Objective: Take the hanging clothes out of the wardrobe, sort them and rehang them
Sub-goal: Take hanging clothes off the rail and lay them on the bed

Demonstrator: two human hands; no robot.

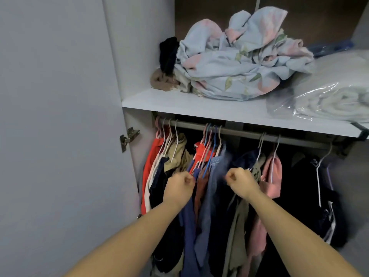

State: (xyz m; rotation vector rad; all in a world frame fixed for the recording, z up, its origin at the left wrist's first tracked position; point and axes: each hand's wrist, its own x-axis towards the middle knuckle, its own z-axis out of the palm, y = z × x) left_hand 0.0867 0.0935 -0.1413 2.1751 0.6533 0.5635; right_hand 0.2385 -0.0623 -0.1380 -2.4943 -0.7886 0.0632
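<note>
Clothes hang on a metal rail (245, 133) under the wardrobe shelf, in three bunches. The left bunch (159, 166) is red, cream, navy and khaki. The middle bunch has a red top, a blue garment (189, 220) and a denim shirt (216, 176). To the right hang an olive shirt (237, 226), a pink garment (272, 176) and a black one (327, 206). My left hand (179, 186) is a fist pinching the blue garment's edge. My right hand (241, 182) is a fist at the denim shirt's right side, seemingly gripping it.
The open wardrobe door (60, 116) stands at the left, with a hinge (128, 136). On the white shelf (179, 103) above lie a crumpled pale-blue floral sheet (239, 62), dark and brown cloth (168, 56), and a bagged blanket (331, 102).
</note>
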